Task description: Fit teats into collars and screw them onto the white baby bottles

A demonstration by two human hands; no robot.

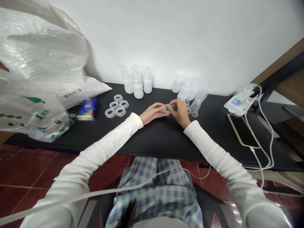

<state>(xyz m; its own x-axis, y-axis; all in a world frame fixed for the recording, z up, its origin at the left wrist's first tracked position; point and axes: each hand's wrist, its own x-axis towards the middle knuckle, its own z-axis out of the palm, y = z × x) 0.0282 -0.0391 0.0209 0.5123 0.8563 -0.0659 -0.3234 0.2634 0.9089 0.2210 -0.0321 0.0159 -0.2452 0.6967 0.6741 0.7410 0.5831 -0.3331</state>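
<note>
A translucent bottle collar ring (168,109) is between my two hands above the black table. My left hand (152,114) supports its left side with outstretched fingers. From the right, my right hand (180,111) pinches it between thumb and fingers, hiding part of it. Just beyond my right hand are clear bottle teats (194,113) and a group of clear domed caps (199,100), partly covered by the hand. Several more collar rings (120,111) lie to the left of my left hand. White baby bottles with clear domed caps (138,88) stand upright at the back.
More white bottles (186,88) stand against the wall at back right. Large plastic bags (40,53) and a blurred blue packet (87,108) occupy the left. A phone (243,130), white cables (270,133) and a white device (239,100) lie on the black table (152,141) at right.
</note>
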